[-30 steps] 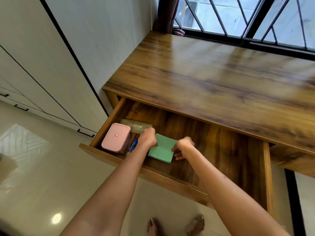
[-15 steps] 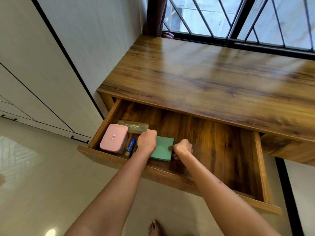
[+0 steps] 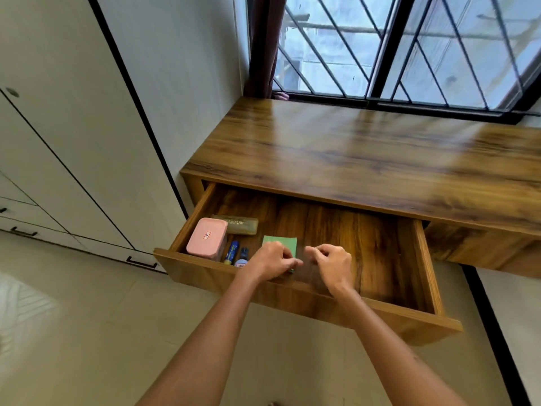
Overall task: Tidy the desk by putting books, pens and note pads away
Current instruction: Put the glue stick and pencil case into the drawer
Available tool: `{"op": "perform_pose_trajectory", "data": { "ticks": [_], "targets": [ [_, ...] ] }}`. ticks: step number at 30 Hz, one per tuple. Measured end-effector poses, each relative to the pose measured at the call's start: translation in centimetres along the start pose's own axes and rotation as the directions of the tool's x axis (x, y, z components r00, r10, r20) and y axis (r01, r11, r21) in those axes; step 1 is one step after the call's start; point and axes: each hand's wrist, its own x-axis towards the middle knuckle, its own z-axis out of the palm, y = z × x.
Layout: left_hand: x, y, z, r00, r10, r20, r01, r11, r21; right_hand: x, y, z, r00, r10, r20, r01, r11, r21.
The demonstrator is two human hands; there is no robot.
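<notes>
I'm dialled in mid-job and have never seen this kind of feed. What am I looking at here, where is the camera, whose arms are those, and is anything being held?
There is no machine here: a person works with two bare hands, and the single camera sits on their head, looking forward and down. That is why both arms reach in from the bottom of the picture.

In front is a wooden desk under a window, with its drawer pulled open. Inside, at the left end, lie a pink box, a brownish case behind it, a blue pen-like item and a small dark item. Beside those lies a green note pad.

The left hand is over the pad's near part with fingers curled; whether it grips the pad I cannot tell. The right hand hangs beside the pad, fingers loosely curled, holding nothing.
</notes>
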Motion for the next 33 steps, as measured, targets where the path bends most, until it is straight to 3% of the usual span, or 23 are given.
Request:
{"op": "perform_pose_trajectory", "data": {
  "ticks": [6, 10, 13, 16, 20, 25, 33],
  "targets": [
    [-3.6, 0.5, 1.0, 0.997, 0.078, 0.029, -0.078, 0.997, -0.005, -4.5, 0.6, -2.7, 0.978, -0.143, 0.152, 0.144, 0.990, 0.004],
    [-4.3, 0.8, 1.2, 0.997, 0.081, 0.007, -0.081, 0.997, 0.015, -5.4, 1.3, -3.5, 0.945, -0.134, 0.297, 0.199, 0.960, -0.198],
    [-4.1, 1.2, 1.4, 0.996, 0.069, -0.049, -0.067, 0.997, 0.045, -5.4, 1.3, -3.4, 0.954, -0.145, 0.264, 0.210, 0.948, -0.240],
    [-3.4, 1.7, 1.5, 0.993, 0.074, -0.095, -0.055, 0.980, 0.191, -4.9, 0.7, -2.9, 0.982, -0.093, 0.165, 0.130, 0.965, -0.226],
    [-1.8, 2.2, 1.4, 0.977, 0.166, -0.132, -0.085, 0.877, 0.473, -3.3, 0.5, -2.9, 0.999, -0.031, 0.029, 0.042, 0.851, -0.524],
    [1.2, 2.3, 0.9, 0.961, 0.220, -0.167, -0.071, 0.782, 0.620, -0.4, 0.0, -3.4, 0.998, -0.044, 0.047, 0.064, 0.746, -0.663],
    [7.0, 2.6, -1.1, 0.978, 0.168, -0.121, -0.053, 0.769, 0.636, 5.5, -0.7, -3.4, 0.995, 0.016, 0.097, 0.057, 0.707, -0.705]
  ]
}}
